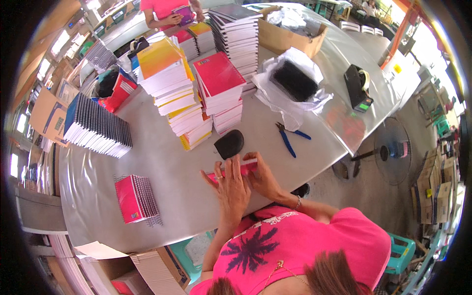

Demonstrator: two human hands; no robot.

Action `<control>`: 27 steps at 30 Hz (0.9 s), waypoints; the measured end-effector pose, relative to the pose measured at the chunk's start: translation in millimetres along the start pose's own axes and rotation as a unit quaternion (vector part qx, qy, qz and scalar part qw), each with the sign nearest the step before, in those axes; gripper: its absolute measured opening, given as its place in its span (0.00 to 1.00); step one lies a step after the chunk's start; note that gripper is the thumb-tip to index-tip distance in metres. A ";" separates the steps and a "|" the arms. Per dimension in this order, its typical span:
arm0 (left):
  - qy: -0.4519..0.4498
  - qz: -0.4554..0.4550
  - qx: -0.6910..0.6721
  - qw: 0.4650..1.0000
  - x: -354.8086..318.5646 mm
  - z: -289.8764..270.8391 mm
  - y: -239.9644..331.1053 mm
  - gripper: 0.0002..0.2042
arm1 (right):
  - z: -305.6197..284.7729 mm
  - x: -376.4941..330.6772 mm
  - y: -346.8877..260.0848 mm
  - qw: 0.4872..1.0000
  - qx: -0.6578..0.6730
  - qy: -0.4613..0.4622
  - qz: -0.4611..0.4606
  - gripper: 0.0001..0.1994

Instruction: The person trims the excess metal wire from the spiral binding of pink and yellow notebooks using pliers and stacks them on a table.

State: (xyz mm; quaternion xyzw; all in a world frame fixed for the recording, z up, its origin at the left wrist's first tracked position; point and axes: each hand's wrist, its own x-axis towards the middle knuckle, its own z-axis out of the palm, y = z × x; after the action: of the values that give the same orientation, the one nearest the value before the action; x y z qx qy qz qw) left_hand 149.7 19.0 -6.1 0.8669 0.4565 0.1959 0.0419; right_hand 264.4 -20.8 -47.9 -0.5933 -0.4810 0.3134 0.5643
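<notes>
Hands first: we see both holding one pink notebook [235,169] edge-up near the tabletop's [167,167] near edge. Our left hand [231,189] lies with fingers spread and flat against the cover; our right hand [263,178] curls round the notebook's right end, gripping it.

One black oval pad [229,144] sits just beyond the notebook. One pair of blue-handled pliers [287,137] lies to the right of it. One small stack of red spiral notebooks [135,198] rests toward the left near edge.

Farther in we count two tall piles in the middle: a yellow-topped stack [169,78] and a red-topped stack [220,86]. A row of black-spined notebooks [98,128] leans at the left edge, and another tall stack [238,29] stands at the far side.

One open white wrapper [290,93] holds a bundle of black spiral bindings [294,79]. One cardboard box [287,34] at the far edge holds crumpled clear plastic. One black tape dispenser [358,86] stands near the right edge.

Another person [167,12] in pink stands at the far end, holding a purple notebook [185,14].
</notes>
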 end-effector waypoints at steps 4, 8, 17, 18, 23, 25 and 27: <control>-0.005 -0.024 -0.056 0.998 1.3 5.5 -2.5 0.28 | -26.8 15.6 -1.4 0.995 -0.078 -0.065 0.003 0.16; 0.095 -0.053 -0.081 0.991 -0.1 13.1 7.9 0.24 | -70.7 87.4 10.2 0.969 -0.111 0.158 -0.156 0.12; 0.186 -0.034 -0.093 0.978 -18.6 36.5 2.8 0.20 | -135.5 230.3 84.2 0.833 -0.507 0.162 -0.152 0.10; 0.180 -0.028 -0.094 0.979 -17.5 38.1 1.7 0.20 | -140.5 239.0 91.0 0.817 -0.535 0.150 -0.155 0.11; 0.219 -0.075 -0.078 0.970 -17.5 21.4 -18.3 0.17 | -143.6 247.7 116.4 0.841 -0.500 0.146 -0.148 0.12; 0.232 -0.082 -0.077 0.966 -17.7 19.0 -26.3 0.16 | -147.0 251.7 120.7 0.853 -0.485 0.129 -0.148 0.13; 0.216 -0.088 -0.083 0.969 -23.6 19.5 -27.5 0.16 | -148.8 254.1 120.8 0.842 -0.457 0.159 -0.240 0.11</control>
State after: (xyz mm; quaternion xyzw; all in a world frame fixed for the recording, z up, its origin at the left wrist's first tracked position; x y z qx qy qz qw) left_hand 123.8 18.0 -38.0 0.7539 0.5118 0.4108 0.0312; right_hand 513.3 171.4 -97.0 -0.6917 -0.6006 -0.1858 0.3554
